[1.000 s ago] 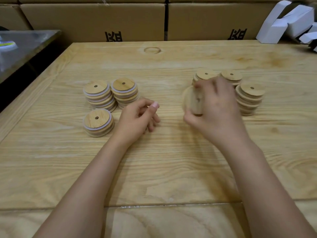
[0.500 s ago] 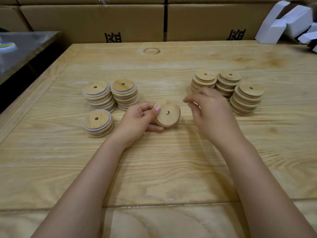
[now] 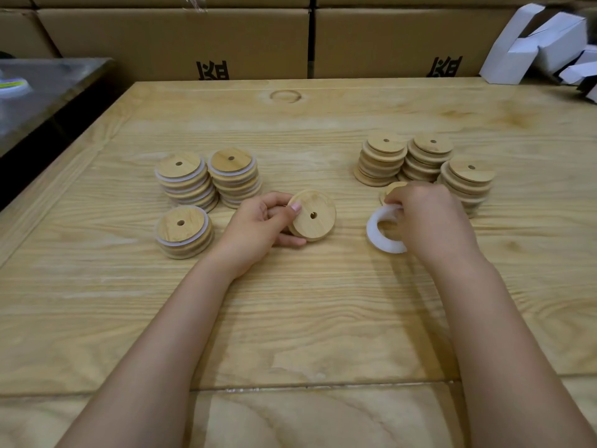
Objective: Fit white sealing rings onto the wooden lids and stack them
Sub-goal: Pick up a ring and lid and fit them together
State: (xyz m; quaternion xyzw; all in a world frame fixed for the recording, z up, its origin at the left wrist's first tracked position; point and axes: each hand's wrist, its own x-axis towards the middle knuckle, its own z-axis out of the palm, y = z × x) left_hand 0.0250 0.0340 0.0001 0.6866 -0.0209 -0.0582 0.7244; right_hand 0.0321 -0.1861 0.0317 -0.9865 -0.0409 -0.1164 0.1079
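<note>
The left hand (image 3: 258, 227) grips a round wooden lid (image 3: 315, 218) with a small hole in its middle. The thumb lies on the lid's top face and the fingers curl beneath its edge. The lid sits tilted just to the right of that hand.

The right hand (image 3: 431, 221) has its fingers curled and pinches a white sealing ring (image 3: 374, 234) at the ring's far side. The ring juts out to the left of the hand, low over the pale wooden worktop (image 3: 290, 318); I cannot tell whether it touches the worktop.

To the left of the left hand stand three stacks of ringed wooden lids (image 3: 182, 181). Just beyond the right hand stand three stacks of bare wooden lids (image 3: 384, 156), and a single bare lid (image 3: 392, 188) shows at its fingertips. Brown cardboard boxes (image 3: 174, 40) stand well beyond both hands.
</note>
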